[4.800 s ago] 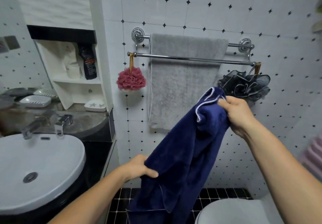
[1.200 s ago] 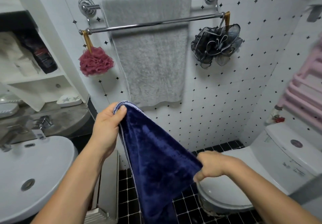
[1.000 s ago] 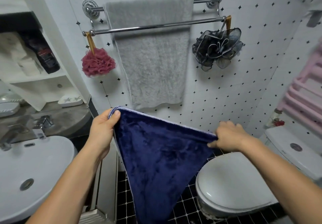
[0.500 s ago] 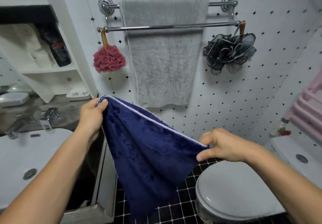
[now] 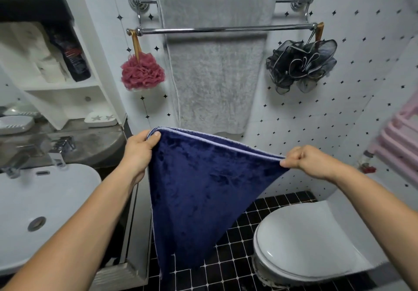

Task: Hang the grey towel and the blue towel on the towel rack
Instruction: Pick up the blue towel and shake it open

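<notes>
The grey towel (image 5: 216, 71) hangs over the back bar of the chrome towel rack (image 5: 289, 27) on the tiled wall. The rack's front bar is bare in the middle. Below it I hold the dark blue towel (image 5: 201, 191) stretched by its top edge. My left hand (image 5: 140, 152) pinches the left corner and my right hand (image 5: 309, 161) pinches the right corner, a little lower. The rest of the blue towel droops to a point above the floor.
A pink bath pouf (image 5: 142, 73) hangs at the front bar's left end, a black one (image 5: 300, 64) at its right end. A white sink (image 5: 34, 211) lies at left, a closed toilet (image 5: 303, 243) at lower right, shelves (image 5: 58, 84) at upper left, a pink rack (image 5: 402, 136) at right.
My hands, which held the towel bunched, have spread it wide along its top edge. Both hands have risen slightly toward the rack, the right one most, so the edge is more level.
</notes>
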A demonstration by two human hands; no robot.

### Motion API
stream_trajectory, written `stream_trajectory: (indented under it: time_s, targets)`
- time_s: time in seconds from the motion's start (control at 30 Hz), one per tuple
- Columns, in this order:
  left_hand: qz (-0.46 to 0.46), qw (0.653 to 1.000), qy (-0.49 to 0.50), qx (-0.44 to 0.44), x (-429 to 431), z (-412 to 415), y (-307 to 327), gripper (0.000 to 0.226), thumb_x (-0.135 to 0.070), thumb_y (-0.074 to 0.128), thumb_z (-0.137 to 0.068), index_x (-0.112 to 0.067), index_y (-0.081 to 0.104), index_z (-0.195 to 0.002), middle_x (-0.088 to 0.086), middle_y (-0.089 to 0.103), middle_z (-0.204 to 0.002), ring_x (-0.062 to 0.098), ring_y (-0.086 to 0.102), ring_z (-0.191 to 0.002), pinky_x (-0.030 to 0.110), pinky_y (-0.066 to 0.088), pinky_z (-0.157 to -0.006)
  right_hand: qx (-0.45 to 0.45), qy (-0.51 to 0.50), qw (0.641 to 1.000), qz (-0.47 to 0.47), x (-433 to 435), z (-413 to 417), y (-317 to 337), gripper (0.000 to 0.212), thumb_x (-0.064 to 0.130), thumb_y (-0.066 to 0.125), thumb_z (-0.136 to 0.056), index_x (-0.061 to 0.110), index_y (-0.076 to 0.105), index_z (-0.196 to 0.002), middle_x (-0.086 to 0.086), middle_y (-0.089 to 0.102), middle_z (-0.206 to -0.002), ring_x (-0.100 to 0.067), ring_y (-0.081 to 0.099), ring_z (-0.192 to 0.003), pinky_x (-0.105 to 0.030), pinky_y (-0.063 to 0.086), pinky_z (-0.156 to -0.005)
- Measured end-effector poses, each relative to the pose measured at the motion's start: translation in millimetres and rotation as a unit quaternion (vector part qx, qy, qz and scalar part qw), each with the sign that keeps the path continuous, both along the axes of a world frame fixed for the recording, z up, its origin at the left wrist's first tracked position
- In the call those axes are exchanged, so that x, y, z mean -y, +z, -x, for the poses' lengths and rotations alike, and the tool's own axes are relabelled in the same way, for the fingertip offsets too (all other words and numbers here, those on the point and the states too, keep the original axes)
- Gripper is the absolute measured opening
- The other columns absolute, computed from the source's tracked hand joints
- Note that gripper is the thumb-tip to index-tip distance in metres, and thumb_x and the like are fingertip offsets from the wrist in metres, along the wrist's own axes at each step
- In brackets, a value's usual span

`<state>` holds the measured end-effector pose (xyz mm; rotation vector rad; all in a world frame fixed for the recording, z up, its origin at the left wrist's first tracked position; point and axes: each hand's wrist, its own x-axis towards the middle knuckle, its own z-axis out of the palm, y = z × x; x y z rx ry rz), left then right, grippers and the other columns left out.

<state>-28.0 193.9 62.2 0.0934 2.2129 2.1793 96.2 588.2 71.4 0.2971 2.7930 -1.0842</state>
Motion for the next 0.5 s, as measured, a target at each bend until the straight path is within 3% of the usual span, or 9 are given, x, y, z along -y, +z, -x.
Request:
stream_trajectory:
  time_s: [0.07, 0.17, 0.23, 0.3, 0.4, 0.5]
  targets:
    - [-0.004, 1.000, -0.010, -0.001, -2, 3, 1, 0.033, -0.022, 0.056, -0.096, -0.029, 0.076, -0.070, -0.013, 0.071, -0.067, 0.003, 0.062, -0.060, 0.015, 0.050, -0.057, -0.076, -0.061, 0.995, -0.025, -1, 6, 1, 0.039, 0.031, 0.064, -0.090, -0.006, 0.068, -0.077, -0.012, 0.056, -0.078, -0.045, 0.057, -0.081, -0.047, 0.048, -0.087]
    - [-0.027, 0.999, 0.017, 0.007, -1, 10, 1, 0.034, -0.021, 0.056, -0.096, -0.030, 0.077, -0.072, -0.012, 0.074, -0.069, 0.004, 0.065, -0.063, 0.018, 0.052, -0.058, -0.152, -0.090, 0.984, -0.038, 14, 6, 2, 0.043, 0.037, 0.056, -0.093, -0.002, 0.067, -0.080, -0.020, 0.064, -0.079, -0.035, 0.061, -0.078, -0.040, 0.049, -0.076]
    - [-0.047, 0.997, 0.062, 0.025, 2, 16, 0, 0.035, -0.017, 0.056, -0.096, -0.025, 0.077, -0.070, -0.010, 0.074, -0.067, 0.008, 0.065, -0.063, 0.022, 0.053, -0.059, -0.138, -0.043, 0.989, -0.006, 31, -2, 8, 0.035, 0.040, 0.056, -0.092, 0.012, 0.069, -0.074, 0.001, 0.064, -0.065, -0.013, 0.057, -0.065, -0.033, 0.044, -0.066]
    - [-0.060, 0.993, 0.089, 0.043, 3, 21, -2, 0.037, -0.014, 0.056, -0.096, -0.022, 0.075, -0.066, -0.009, 0.072, -0.061, 0.011, 0.063, -0.060, 0.023, 0.052, -0.058, -0.099, 0.015, 0.995, 0.013, 50, -8, 13, 0.029, 0.040, 0.060, -0.089, 0.018, 0.069, -0.073, 0.011, 0.066, -0.063, -0.003, 0.056, -0.062, -0.031, 0.045, -0.066]
    - [-0.068, 0.994, 0.073, 0.050, -6, 24, -1, 0.034, -0.017, 0.058, -0.095, -0.021, 0.076, -0.067, -0.006, 0.073, -0.062, 0.012, 0.066, -0.055, 0.024, 0.053, -0.052, -0.055, 0.088, 0.994, -0.016, 74, -13, 12, 0.027, 0.046, 0.073, -0.077, 0.020, 0.069, -0.073, 0.006, 0.066, -0.067, -0.007, 0.055, -0.062, -0.026, 0.044, -0.063]
    - [-0.083, 0.994, 0.055, 0.039, -12, 27, 7, 0.024, -0.019, 0.061, -0.094, -0.020, 0.077, -0.076, -0.005, 0.075, -0.066, 0.009, 0.068, -0.056, 0.021, 0.053, -0.053, -0.010, 0.119, 0.978, -0.169, 83, -5, 5, 0.020, 0.038, 0.079, -0.071, 0.024, 0.066, -0.073, 0.002, 0.064, -0.071, -0.012, 0.055, -0.066, -0.028, 0.044, -0.061]
